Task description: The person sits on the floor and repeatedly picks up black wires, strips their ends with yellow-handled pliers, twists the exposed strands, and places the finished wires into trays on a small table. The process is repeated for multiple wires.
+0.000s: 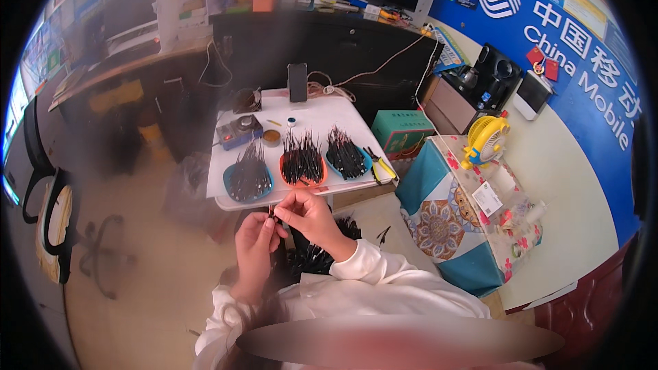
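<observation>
Left hand (256,241) and right hand (306,219) pinch a thin wire (271,212) between them, near the table (277,107) carrying an orange tray (323,177) of dark wires (301,154).

Just before the near edge of the white table (329,108), the left hand (257,243) and the right hand (306,218) pinch a thin piece (272,212) (too small to make out fully). Black wire-like pieces (301,157) fill a blue tray (269,186) on the table's left, an orange tray (318,181) mid-table and a second blue tray (369,163) on its right. A dark phone (297,82) stands at its far edge.
</observation>
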Demonstrator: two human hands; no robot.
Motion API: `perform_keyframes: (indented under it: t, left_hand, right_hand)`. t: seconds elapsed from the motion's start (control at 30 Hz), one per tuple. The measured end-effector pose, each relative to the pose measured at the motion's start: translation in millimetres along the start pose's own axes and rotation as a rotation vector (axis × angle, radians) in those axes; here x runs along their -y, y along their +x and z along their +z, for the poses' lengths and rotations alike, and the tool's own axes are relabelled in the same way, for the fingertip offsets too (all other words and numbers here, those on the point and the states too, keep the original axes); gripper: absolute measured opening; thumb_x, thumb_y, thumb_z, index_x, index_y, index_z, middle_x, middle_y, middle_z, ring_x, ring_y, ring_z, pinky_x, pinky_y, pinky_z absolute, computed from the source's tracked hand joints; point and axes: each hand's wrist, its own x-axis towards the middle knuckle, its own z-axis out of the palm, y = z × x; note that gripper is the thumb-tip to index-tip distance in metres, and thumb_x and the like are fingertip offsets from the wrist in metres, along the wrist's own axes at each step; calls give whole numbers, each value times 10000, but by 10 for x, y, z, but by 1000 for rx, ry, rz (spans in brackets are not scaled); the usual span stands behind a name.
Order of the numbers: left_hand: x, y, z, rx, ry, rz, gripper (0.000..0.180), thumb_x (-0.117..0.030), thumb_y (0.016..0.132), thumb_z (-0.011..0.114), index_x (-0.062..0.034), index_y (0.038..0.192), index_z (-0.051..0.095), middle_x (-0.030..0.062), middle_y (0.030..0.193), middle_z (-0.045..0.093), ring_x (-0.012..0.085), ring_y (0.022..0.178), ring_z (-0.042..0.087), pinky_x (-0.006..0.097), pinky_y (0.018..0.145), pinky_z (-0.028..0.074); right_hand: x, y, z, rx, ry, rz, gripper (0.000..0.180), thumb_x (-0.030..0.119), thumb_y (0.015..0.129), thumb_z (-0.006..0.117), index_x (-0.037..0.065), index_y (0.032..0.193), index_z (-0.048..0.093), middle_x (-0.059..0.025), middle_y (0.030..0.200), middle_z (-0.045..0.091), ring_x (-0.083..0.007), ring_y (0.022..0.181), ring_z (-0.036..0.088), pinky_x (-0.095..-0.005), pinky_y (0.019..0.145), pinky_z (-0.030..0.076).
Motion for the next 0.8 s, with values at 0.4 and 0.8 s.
perform_keyframes:
  t: [0.4,0.8]
  left_hand:
    - [32,38,-39,-3,-199,-53,114,-108,985,519,-1,1019,540,72,751,622,54,527,401,187,461,286]
    - [-27,139,-140,64,-260,-162,108,-81,961,520,11,930,568,97,711,621,55,522,404,186,470,282]
  right_hand:
    - [-79,50,-82,63,311,72,98,96,886,678,46,899,595,6,821,626,-44,707,552,-179,662,439]
    - [-122,175,-109,217,574,338,97,98,903,620,44,975,585,-19,895,627,-103,749,608,-205,647,454]
